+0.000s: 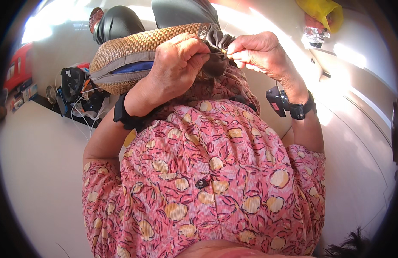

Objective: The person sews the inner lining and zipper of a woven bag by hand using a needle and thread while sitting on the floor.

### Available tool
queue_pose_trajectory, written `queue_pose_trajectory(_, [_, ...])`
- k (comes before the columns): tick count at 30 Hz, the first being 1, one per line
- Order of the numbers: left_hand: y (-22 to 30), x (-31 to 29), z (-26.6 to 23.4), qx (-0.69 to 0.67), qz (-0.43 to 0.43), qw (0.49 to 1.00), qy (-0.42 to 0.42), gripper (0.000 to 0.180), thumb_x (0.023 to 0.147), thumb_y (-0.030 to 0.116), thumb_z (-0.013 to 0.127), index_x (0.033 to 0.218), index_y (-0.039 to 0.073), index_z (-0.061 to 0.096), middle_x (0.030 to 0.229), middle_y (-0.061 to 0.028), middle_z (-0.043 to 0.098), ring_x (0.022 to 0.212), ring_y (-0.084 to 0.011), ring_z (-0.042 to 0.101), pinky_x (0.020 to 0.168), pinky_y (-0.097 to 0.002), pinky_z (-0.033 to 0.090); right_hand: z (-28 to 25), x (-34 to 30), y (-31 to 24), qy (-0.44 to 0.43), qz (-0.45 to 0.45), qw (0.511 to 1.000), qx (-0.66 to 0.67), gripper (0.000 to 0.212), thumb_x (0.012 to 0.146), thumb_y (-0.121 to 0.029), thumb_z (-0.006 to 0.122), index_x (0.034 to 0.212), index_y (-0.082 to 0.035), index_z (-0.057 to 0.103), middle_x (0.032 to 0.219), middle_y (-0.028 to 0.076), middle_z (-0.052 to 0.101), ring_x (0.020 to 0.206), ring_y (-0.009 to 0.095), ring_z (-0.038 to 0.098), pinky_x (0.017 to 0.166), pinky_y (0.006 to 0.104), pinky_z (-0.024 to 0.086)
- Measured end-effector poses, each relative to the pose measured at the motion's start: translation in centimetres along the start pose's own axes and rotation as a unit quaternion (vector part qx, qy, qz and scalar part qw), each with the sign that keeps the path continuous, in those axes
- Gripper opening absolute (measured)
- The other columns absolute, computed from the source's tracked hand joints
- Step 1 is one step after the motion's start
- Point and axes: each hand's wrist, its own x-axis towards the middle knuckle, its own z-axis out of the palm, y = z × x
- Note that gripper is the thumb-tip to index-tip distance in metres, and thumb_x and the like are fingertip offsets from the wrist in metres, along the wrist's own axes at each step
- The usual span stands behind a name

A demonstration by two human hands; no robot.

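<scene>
A woven straw-coloured cushion or bag (pixel 143 41) with grey edging lies across in front of me. Its side gapes along a seam, and blue material (pixel 132 67) shows inside. Dark grey gathered cloth (pixel 218 38) bunches at its right end. Beside that cloth, my left hand (pixel 177 60) is closed in a pinch. My right hand (pixel 261 49) pinches as well, just right of the cloth. A thin dark strand (pixel 216 53) runs between the two sets of fingertips; whether it is thread or a needle I cannot tell.
Two dark-clad legs (pixel 121 26) show beyond the cushion. At the left lie black devices with tangled white cables (pixel 80 96) and a red plastic item (pixel 20 64). A yellow bag (pixel 323 13) lies at the far right. Black bands (pixel 298 109) circle my wrists.
</scene>
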Motion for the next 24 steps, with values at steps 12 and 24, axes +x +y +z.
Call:
queue_pose_trajectory(12, [0.6,0.3,-0.4,-0.034,-0.045,0.998,-0.017,0.008,0.078,-0.006,0.064,0.083,-0.003,0.058,0.074,-0.0089,0.057,0.068,-0.0213,0.058,0.064,-0.0282,0.046,-0.3,0.5,0.9,-0.016,0.019,0.995,0.094,0.011,0.084,-0.003,0.061,0.091,0.002,0.068,0.069,0.005,0.062,0.052,0.002,0.048,0.044,0.0152,0.035])
queue_pose_trajectory(24, [0.9,1.0,-1.1,-0.203,-0.27,0.936,-0.096,0.005,0.085,0.003,0.064,0.088,-0.001,0.062,0.086,0.0001,0.06,0.082,-0.0082,0.054,0.077,-0.023,0.045,0.6,1.0,0.0,-0.039,0.036,0.989,0.139,0.01,0.085,-0.003,0.06,0.089,0.001,0.067,0.069,0.005,0.061,0.051,0.002,0.048,0.042,0.0158,0.036])
